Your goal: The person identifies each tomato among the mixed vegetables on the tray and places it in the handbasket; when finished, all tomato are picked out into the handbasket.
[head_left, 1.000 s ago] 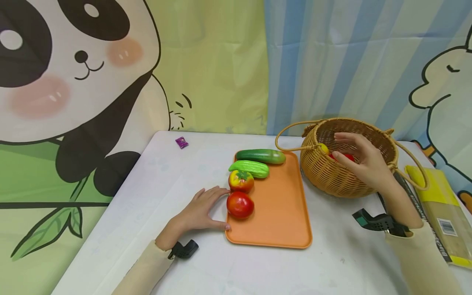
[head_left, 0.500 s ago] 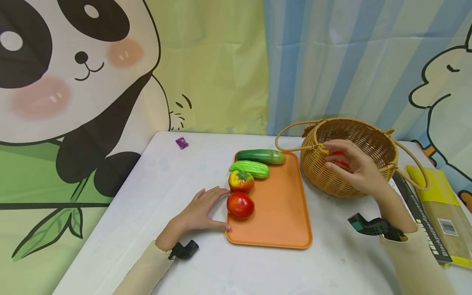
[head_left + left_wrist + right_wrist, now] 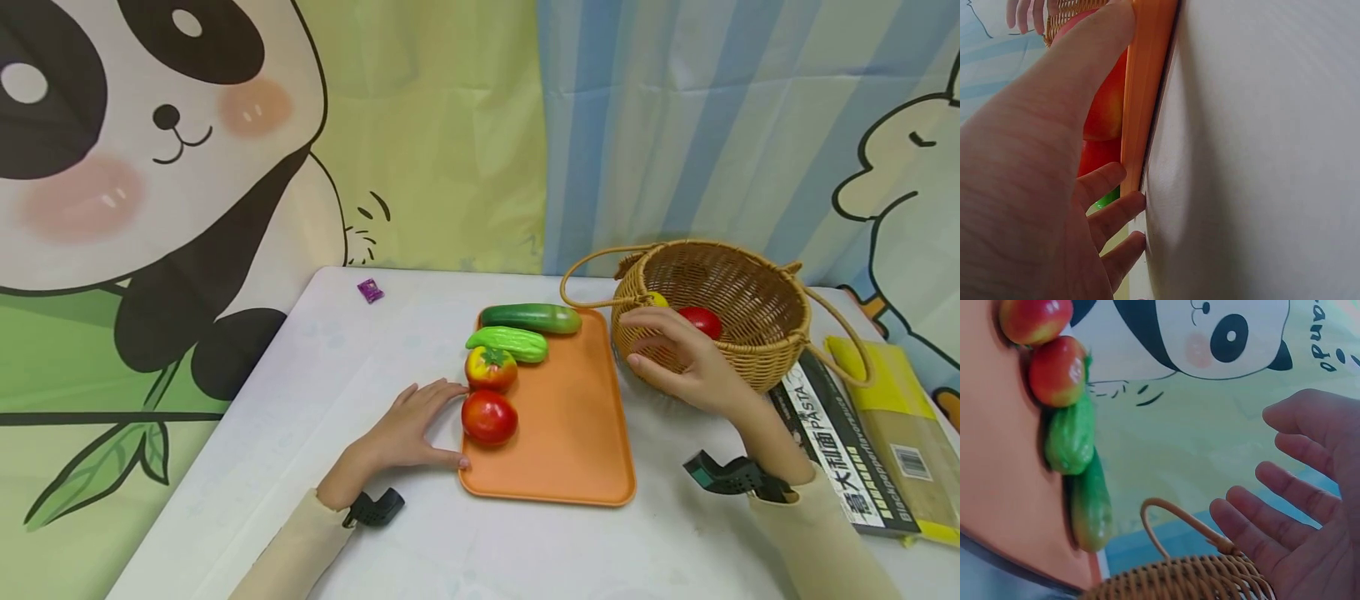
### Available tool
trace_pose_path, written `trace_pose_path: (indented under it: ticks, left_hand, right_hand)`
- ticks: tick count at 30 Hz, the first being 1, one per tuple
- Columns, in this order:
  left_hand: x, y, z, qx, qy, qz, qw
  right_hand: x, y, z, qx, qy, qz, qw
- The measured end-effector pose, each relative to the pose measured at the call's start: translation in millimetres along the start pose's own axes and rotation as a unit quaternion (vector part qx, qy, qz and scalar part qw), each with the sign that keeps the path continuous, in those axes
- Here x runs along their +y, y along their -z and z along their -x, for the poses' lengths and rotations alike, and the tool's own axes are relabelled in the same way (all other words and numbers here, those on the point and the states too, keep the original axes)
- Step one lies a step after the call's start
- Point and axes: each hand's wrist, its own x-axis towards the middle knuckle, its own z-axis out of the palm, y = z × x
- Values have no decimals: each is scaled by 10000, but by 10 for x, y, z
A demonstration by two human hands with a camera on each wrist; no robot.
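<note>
My left hand (image 3: 408, 429) touches the left edge of an orange tray (image 3: 570, 417) with thumb and fingertips spread apart. Along the tray's left side lie a glossy red fruit (image 3: 489, 417), a red-and-yellow tomato-like fruit (image 3: 491, 368) with a green leafy top, a light green bumpy gourd (image 3: 507, 343) and a dark green cucumber (image 3: 529, 317). Holding nothing, my right hand (image 3: 693, 367) hovers before the wicker basket (image 3: 750, 358), fingers loosely bent. A red fruit (image 3: 701, 322) and a partly hidden yellow thing (image 3: 657, 299) are inside the basket.
Right of the basket lie a black-and-white pasta pack (image 3: 843, 442) and a yellow-and-tan packet (image 3: 903, 433). A small purple wrapped piece (image 3: 370, 290) is at the table's far left. The basket's handle (image 3: 588, 265) reaches out over the tray's far corner. A printed curtain hangs behind.
From over the basket's opening, my right hand has moved left and toward me, uncovering the red fruit and more of the pasta pack. The left hand and tray have stayed put.
</note>
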Motion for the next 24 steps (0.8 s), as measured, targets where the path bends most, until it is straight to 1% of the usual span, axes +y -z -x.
trace_pose_path:
  ticks: [2, 6, 7, 13, 20, 24]
  left_hand:
    - [5, 0, 2, -3, 1, -11, 10000]
    - [11, 6, 7, 15, -12, -8, 10000]
    - [10, 7, 7, 22, -16, -14, 10000]
    - [0, 7, 4, 31, -19, -57, 10000]
    - [9, 11, 6, -4, 9, -20, 10000]
    - [8, 10, 9, 15, 4, -32, 10000]
  right_hand:
    - [-6, -52, 14, -91, -202, 112, 9997]
    - [-6, -158, 28, -259, -394, 369, 9982]
    - [-4, -184, 30, -325, -435, 355, 9979]
    - [34, -348, 32, -547, -543, 319, 9965]
    - [58, -484, 42, -706, -711, 469, 9939]
    - [71, -570, 48, -942, -776, 471, 9914]
